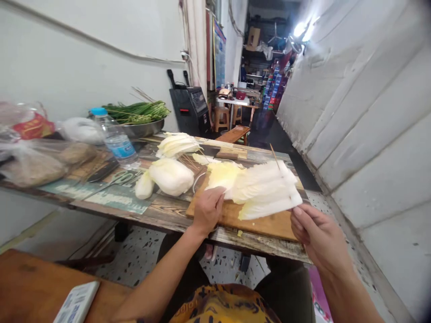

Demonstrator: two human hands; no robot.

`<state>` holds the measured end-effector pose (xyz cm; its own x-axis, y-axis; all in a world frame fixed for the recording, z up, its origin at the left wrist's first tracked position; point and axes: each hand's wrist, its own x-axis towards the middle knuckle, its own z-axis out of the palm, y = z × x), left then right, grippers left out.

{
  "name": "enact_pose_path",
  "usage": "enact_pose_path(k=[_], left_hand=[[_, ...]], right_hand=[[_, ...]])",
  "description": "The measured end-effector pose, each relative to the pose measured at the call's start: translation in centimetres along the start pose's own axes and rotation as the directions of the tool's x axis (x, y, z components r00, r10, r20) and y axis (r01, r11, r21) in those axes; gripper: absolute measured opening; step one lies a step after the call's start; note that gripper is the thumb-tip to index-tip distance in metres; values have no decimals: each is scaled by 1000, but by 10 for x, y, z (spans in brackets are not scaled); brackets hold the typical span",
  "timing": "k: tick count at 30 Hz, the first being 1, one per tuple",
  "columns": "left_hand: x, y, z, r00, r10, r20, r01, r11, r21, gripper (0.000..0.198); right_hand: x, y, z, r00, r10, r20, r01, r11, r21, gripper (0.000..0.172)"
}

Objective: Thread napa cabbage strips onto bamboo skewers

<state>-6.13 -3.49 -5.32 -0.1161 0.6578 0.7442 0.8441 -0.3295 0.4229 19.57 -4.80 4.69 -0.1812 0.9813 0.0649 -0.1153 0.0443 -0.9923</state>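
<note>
The fingers of our right hand (314,231) are pressed together, thumb uppermost, pinching the near end of a bamboo skewer (274,155) at the stem edge of the napa cabbage leaves (262,186); the skewer's far end pokes out beyond them. Our right forearm rises from the lower right. Our left hand (208,208) turns its back upward, with thumb and fingers closed on the yellow, leafy end, its forearm slanting up from the lower left. We have the leaves over a wooden cutting board (266,224) on the bench (164,208). Left of the board lie a cabbage head (172,177), green-handled scissors (124,178) and an upright water bottle (117,144).
</note>
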Motion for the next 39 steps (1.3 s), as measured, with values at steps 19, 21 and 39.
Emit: enact_pose_path(k=[19,21,39], left_hand=[[-2,11,5,978,81,191,-65,994,-87,13],[-2,12,6,976,79,201,-66,995,-72,11],[17,16,-35,990,61,-125,-55,997,48,43]], right_hand=[[256,22,312,930,178,322,-109,969,-220,36],[262,25,328,929,160,333,-74,963,-257,36],[159,-46,122,845,-522,120,477,634,-608,15]])
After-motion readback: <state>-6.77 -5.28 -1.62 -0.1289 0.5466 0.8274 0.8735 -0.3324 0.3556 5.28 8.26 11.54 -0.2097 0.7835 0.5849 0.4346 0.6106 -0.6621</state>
